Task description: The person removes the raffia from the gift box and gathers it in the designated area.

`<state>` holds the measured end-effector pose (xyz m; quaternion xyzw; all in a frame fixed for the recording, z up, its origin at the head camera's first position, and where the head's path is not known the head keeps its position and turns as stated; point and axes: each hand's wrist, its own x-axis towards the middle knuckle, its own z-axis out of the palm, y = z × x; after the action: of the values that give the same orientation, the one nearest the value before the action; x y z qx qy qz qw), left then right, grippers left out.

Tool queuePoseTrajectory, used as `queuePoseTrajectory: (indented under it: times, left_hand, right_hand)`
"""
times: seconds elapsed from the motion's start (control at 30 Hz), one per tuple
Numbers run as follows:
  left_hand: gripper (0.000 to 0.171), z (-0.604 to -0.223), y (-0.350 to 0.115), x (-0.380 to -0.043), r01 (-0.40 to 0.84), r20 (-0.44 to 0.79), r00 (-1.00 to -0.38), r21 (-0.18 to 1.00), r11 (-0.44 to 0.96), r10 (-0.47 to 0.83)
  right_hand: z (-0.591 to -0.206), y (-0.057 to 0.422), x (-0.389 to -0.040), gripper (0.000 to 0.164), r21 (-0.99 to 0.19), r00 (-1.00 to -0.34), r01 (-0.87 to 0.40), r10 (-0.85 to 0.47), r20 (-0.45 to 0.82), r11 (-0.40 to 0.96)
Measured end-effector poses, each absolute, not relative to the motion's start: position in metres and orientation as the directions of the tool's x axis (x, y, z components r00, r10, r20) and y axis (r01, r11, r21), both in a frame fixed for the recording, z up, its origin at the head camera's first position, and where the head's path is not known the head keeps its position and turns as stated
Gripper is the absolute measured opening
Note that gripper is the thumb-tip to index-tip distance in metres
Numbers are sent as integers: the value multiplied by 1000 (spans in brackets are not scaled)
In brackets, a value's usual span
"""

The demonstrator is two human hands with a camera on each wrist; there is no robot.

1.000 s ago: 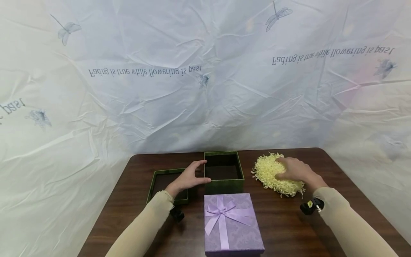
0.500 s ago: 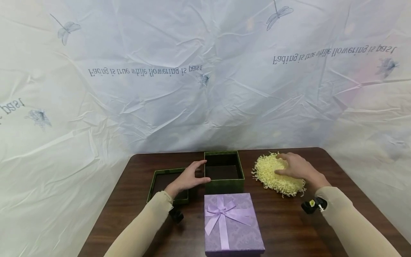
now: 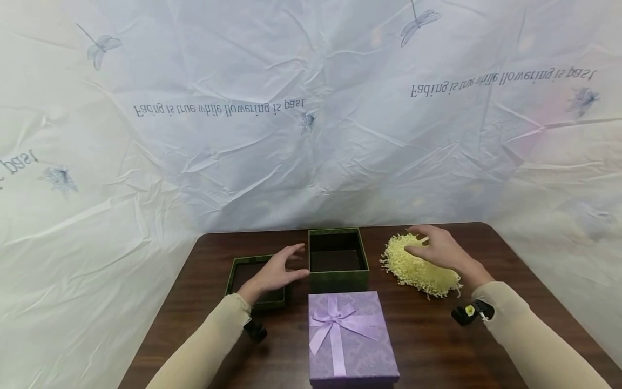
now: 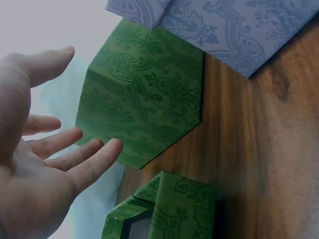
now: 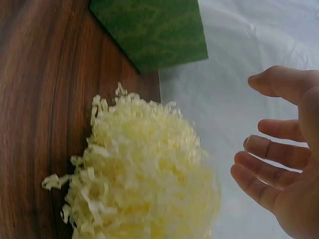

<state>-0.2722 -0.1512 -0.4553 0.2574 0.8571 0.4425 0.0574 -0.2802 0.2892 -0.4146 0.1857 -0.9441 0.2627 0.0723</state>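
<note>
A green box (image 3: 339, 281) with a dark inside stands open-topped at the back middle of the table. Just left of its wall, my left hand (image 3: 274, 271) hovers with thumb and fingers spread; the left wrist view shows a gap between the fingertips (image 4: 115, 145) and the green wall. On the right lies a heap of pale yellow shredded paper (image 3: 413, 274). Above its far part is my right hand (image 3: 439, 248), loosely bent and holding nothing. In the right wrist view those fingers (image 5: 264, 172) are apart from the shredded paper.
A shallow green lid (image 3: 272, 306), inside up, lies left of the box, partly behind the left hand. In front sits a lavender gift box (image 3: 362, 354) with a ribbon bow (image 3: 335, 319). White printed sheeting (image 3: 311, 162) hangs behind the wooden table (image 3: 427, 346).
My left hand has drawn away from the green box's edge, to the left. My right hand has lifted off the shredded paper and shifted slightly up and left.
</note>
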Motion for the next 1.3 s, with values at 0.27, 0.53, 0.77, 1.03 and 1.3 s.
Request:
queuePoseTrajectory:
  times: [0.27, 0.53, 0.77, 1.03, 1.3]
  left_hand:
    - [67, -453, -163, -257, 360, 128, -867, 829, 428, 481]
    - [61, -447, -168, -239, 313, 99, -865, 872, 375, 492]
    - [58, -451, -164, -226, 304, 102, -858, 891, 338, 503]
    - [57, -457, -164, -211, 242, 49, -854, 919, 313, 518]
    - [57, -460, -160, -203, 177, 19, -837, 955, 239, 547]
  right_hand:
    - [-408, 274, -265, 50, -558, -918, -397, -324, 231, 728]
    - [-408, 264, -252, 47, -656, -926, -362, -333, 176, 662]
    - [-407, 252, -238, 41, -720, -915, -369, -367, 170, 588]
    - [-414, 247, -225, 44, -803, -911, -309, -401, 96, 510]
    - [-424, 242, -214, 46, -878, -897, -259, -437, 64, 403]
